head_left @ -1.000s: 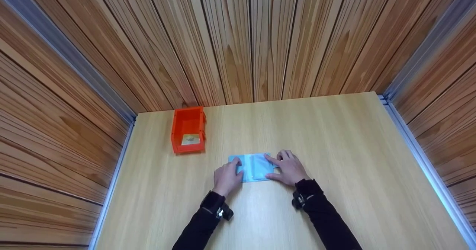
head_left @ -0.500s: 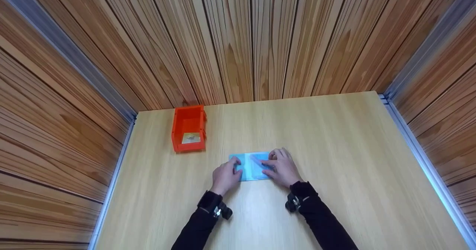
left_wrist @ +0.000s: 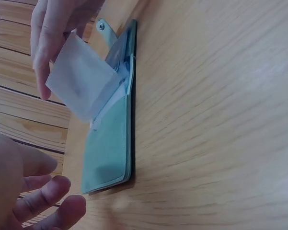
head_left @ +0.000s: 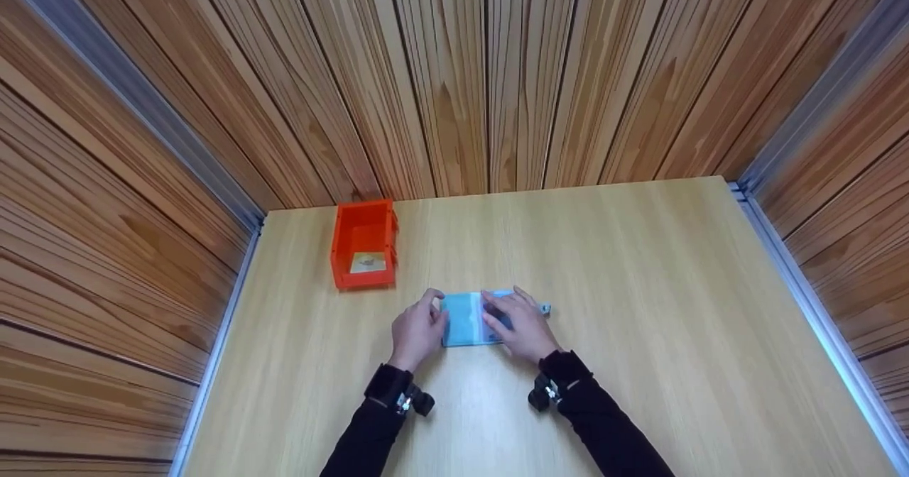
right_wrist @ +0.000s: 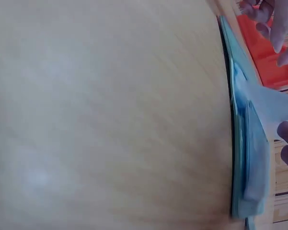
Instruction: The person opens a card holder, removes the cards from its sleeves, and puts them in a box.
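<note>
A teal wallet [head_left: 460,319] lies unfolded on the wooden table, its snap strap [left_wrist: 105,31] sticking out at the right end. From its middle rises a translucent plastic sleeve [left_wrist: 81,76], standing tilted above the wallet. My right hand [head_left: 527,328] pinches the edge of this sleeve between thumb and fingers, over the wallet's right half. My left hand [head_left: 415,331] is just beside the wallet's left edge, fingers loosely bent and holding nothing. More clear sleeves [right_wrist: 259,158] lie stacked on the right half.
An orange bin [head_left: 363,243] stands at the back left of the table, with a small pale label or card [head_left: 368,262] inside at its front. Wood-plank walls [head_left: 461,79] with metal rails [head_left: 817,306] enclose the table.
My right hand has moved leftward, lifting the sleeve over toward the wallet's middle. My left hand has let go of the wallet's left half and shifted slightly left.
</note>
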Tool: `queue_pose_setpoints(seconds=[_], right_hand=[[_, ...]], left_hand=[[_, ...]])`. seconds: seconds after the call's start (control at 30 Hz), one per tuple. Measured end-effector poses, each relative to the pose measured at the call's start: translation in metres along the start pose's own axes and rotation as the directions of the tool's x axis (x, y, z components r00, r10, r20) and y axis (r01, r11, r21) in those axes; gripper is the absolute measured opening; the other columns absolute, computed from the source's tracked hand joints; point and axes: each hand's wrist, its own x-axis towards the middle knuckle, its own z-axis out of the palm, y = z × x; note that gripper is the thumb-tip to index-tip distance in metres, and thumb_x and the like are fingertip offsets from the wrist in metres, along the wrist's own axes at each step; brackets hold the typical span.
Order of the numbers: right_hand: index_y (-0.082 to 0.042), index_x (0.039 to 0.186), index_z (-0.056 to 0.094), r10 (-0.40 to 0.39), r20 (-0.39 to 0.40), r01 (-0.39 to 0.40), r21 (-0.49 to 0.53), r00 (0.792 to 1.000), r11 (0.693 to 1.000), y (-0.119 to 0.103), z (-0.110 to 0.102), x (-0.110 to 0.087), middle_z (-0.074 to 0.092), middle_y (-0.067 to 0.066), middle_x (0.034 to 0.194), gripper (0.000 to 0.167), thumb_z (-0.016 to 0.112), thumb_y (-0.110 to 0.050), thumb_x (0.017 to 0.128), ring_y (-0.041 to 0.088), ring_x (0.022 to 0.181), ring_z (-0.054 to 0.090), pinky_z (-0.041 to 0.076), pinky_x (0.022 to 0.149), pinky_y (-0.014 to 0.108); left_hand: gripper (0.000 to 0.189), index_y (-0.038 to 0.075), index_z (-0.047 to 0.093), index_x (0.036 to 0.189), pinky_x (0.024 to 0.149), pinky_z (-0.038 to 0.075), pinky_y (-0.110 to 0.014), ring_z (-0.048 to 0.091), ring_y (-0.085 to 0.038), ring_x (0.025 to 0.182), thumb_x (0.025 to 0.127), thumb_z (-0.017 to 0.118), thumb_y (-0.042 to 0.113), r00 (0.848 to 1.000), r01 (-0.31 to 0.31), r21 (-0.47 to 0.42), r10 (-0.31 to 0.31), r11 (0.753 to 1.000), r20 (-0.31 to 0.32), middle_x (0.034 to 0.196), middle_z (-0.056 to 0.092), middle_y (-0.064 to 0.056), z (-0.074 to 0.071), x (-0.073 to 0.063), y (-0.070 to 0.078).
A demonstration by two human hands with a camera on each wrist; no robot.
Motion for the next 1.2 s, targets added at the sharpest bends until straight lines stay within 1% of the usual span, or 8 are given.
queue_pose_setpoints(seconds=[0.17, 0.37, 0.57, 0.7, 0.83, 0.93, 1.0, 1.2], right_hand=[[-0.011, 0.155, 0.047, -0.006, 0.061, 0.004, 0.033, 0.998, 0.999, -0.002, 0.005, -0.001, 0.074, 0.005, 0.126, 0.053, 0.053, -0.036, 0.108, 0.028, 0.132, 0.060, 0.021, 0.126, 0.055], [-0.009, 0.150, 0.054, -0.043, 0.089, 0.045, -0.023, 0.995, 0.999, 0.001, 0.011, -0.004, 0.073, 0.003, 0.128, 0.050, 0.058, -0.033, 0.106, 0.029, 0.129, 0.060, 0.023, 0.124, 0.056], [-0.008, 0.142, 0.063, -0.068, 0.085, 0.074, -0.075, 0.994, 0.994, 0.000, 0.012, -0.004, 0.072, 0.007, 0.129, 0.045, 0.065, -0.029, 0.102, 0.029, 0.123, 0.061, 0.028, 0.121, 0.058], [-0.009, 0.142, 0.063, -0.064, 0.095, 0.074, -0.108, 0.993, 0.991, 0.002, 0.010, -0.004, 0.073, 0.008, 0.124, 0.046, 0.067, -0.029, 0.100, 0.029, 0.122, 0.061, 0.029, 0.122, 0.057], [-0.012, 0.140, 0.065, -0.060, 0.081, 0.073, -0.157, 0.995, 0.985, 0.007, 0.005, -0.005, 0.069, 0.007, 0.118, 0.047, 0.072, -0.029, 0.097, 0.029, 0.118, 0.059, 0.036, 0.117, 0.054], [-0.015, 0.139, 0.067, -0.050, 0.054, 0.059, -0.184, 0.997, 0.981, 0.014, 0.000, -0.005, 0.064, 0.005, 0.113, 0.049, 0.077, -0.028, 0.093, 0.027, 0.112, 0.056, 0.043, 0.105, 0.051], [-0.015, 0.138, 0.067, -0.036, 0.045, 0.044, -0.193, 0.998, 0.980, 0.019, -0.004, -0.006, 0.060, 0.004, 0.110, 0.050, 0.079, -0.028, 0.091, 0.025, 0.106, 0.053, 0.044, 0.099, 0.049], [-0.017, 0.142, 0.064, 0.033, 0.104, -0.006, -0.253, 0.994, 0.968, 0.036, -0.015, -0.008, 0.053, 0.006, 0.112, 0.060, 0.080, -0.038, 0.089, 0.026, 0.104, 0.047, 0.040, 0.103, 0.051]], left_hand=[[0.030, 0.020, 0.063, 0.128, 0.060, 0.037, -0.027, 0.051, -0.009, 0.059, 0.100, 0.069, 0.026, 0.999, -0.011, 0.019, 0.011, 1.000, -0.030, 0.072, 0.056, 0.009, -0.003, 0.001, 0.002], [0.037, 0.021, 0.064, 0.135, 0.058, 0.032, -0.026, 0.046, -0.008, 0.058, 0.099, 0.071, 0.026, 0.997, -0.058, 0.046, 0.060, 0.997, -0.050, 0.068, 0.051, 0.010, 0.001, -0.001, 0.005], [0.053, 0.021, 0.062, 0.144, 0.054, 0.029, -0.025, 0.039, -0.007, 0.054, 0.094, 0.076, 0.030, 0.992, -0.129, 0.187, 0.125, 0.974, 0.035, 0.062, 0.041, 0.010, 0.010, -0.003, 0.005], [0.056, 0.021, 0.062, 0.144, 0.053, 0.031, -0.028, 0.042, -0.011, 0.056, 0.092, 0.077, 0.034, 0.989, -0.135, 0.276, 0.112, 0.952, 0.098, 0.063, 0.054, 0.003, 0.014, -0.006, 0.004], [0.055, 0.020, 0.062, 0.145, 0.058, 0.036, -0.030, 0.048, -0.014, 0.061, 0.094, 0.075, 0.035, 0.987, -0.115, 0.295, 0.075, 0.948, 0.142, 0.067, 0.061, -0.002, 0.015, -0.008, 0.004], [0.055, 0.020, 0.060, 0.146, 0.059, 0.036, -0.031, 0.046, -0.016, 0.060, 0.096, 0.073, 0.036, 0.984, -0.115, 0.290, 0.069, 0.950, 0.161, 0.061, 0.050, 0.002, 0.014, -0.008, 0.004], [0.055, 0.021, 0.059, 0.147, 0.059, 0.035, -0.031, 0.043, -0.016, 0.059, 0.096, 0.072, 0.037, 0.984, -0.120, 0.289, 0.074, 0.950, 0.165, 0.059, 0.042, 0.004, 0.013, -0.008, 0.003], [0.056, 0.021, 0.057, 0.149, 0.056, 0.025, -0.029, 0.030, -0.014, 0.055, 0.097, 0.071, 0.038, 0.984, -0.107, 0.255, 0.065, 0.961, 0.168, 0.060, 0.029, 0.007, 0.012, -0.009, -0.001]])
